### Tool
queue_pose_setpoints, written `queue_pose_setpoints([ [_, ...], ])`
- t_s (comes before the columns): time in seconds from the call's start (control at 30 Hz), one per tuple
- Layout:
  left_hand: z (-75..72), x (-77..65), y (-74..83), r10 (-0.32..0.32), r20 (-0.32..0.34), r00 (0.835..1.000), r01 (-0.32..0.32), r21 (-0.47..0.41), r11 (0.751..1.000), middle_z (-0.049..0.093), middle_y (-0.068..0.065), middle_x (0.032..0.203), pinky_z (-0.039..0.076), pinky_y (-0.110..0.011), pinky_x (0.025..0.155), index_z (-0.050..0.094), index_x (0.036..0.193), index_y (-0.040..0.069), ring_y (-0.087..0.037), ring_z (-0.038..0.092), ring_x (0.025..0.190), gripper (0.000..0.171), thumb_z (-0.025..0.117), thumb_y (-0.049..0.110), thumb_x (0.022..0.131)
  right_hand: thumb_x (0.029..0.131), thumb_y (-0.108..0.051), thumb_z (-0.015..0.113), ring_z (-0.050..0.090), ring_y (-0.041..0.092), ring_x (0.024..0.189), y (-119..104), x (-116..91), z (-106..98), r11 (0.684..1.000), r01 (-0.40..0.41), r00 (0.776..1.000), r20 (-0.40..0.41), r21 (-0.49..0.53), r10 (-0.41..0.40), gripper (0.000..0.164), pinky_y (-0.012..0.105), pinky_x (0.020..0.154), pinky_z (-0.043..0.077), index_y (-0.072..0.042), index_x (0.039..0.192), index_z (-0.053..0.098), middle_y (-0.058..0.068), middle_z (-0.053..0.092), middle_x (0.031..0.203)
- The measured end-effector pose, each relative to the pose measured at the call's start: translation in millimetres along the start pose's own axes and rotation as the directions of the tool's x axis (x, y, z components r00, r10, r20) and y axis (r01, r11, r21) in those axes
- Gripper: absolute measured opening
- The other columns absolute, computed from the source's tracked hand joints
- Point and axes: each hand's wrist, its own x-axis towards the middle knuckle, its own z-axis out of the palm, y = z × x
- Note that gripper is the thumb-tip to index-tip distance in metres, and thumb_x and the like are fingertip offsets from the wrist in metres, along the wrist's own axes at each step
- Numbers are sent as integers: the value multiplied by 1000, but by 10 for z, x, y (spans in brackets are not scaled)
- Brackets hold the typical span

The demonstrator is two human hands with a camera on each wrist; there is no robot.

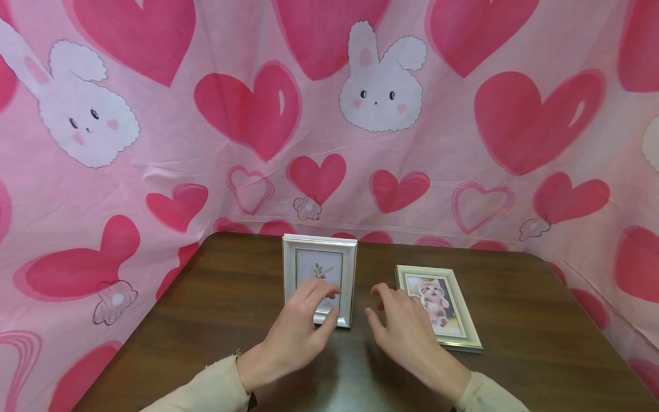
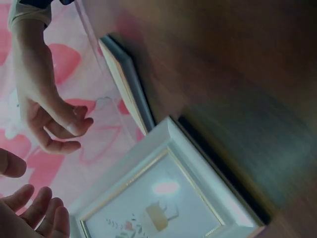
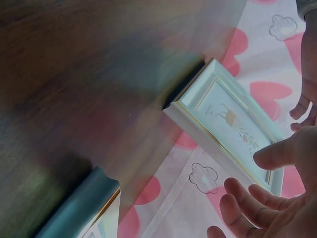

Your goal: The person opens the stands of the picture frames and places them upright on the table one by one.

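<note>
A silver-white picture frame (image 1: 320,263) with a plant print stands upright on the table. My left hand (image 1: 296,337) hovers before it, fingers loosely bent and holding nothing; part of the print is hidden behind that hand. To the right, a pale gold-edged picture frame (image 1: 445,303) with a kitten photo lies flat. In front of its left edge is my right hand (image 1: 407,332), fingers bent, also holding nothing. The two hands face each other with a gap between. In the right wrist view the standing frame (image 3: 233,124) appears beyond the right hand (image 3: 277,203).
A dark brown wooden table (image 1: 226,286) lies beneath both frames. Pink cloth (image 1: 319,137) with hearts and rabbit faces hangs behind the table and along its sides.
</note>
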Motion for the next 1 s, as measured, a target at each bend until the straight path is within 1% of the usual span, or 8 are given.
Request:
queue_pose_setpoints([
  [0.2,79,-6,69,-52,43,998,53,-14,998,66,2,111,53,-35,94,69,121,12,-14,60,109,29,76,10,93,86,-18,85,62,20,77,7,-56,-25,1000,26,999,-38,2,-26,28,42,73,48,-10,107,67,-3,67,81],
  [0.37,135,8,115,-78,72,994,81,-31,996,66,3,112,53,-36,93,69,121,13,-13,61,109,30,77,10,93,85,-16,85,64,21,80,20,-94,-44,999,41,997,-59,1,-40,28,44,76,49,-10,106,67,-2,67,82],
  [0.57,187,28,157,-135,137,981,144,-54,988,65,3,116,54,-36,93,68,124,13,-11,60,109,31,76,12,94,85,-16,86,61,18,79,28,-130,-79,1000,6,999,-32,7,-5,28,43,74,47,-13,105,68,-4,65,83],
  [0.73,235,50,182,-149,169,974,160,-49,986,65,2,117,54,-36,93,67,126,12,-12,60,109,32,75,12,95,84,-17,86,61,18,79,52,-156,-97,1000,-12,1000,-21,-2,12,28,41,71,46,-13,106,68,-4,66,83],
  [1.0,298,91,203,-203,247,948,220,-43,975,65,4,117,52,-37,95,66,131,14,-16,62,109,34,72,17,98,84,-18,86,60,16,77,113,-209,-136,999,-33,999,-33,-23,32,28,41,68,47,-16,106,68,-5,66,85],
])
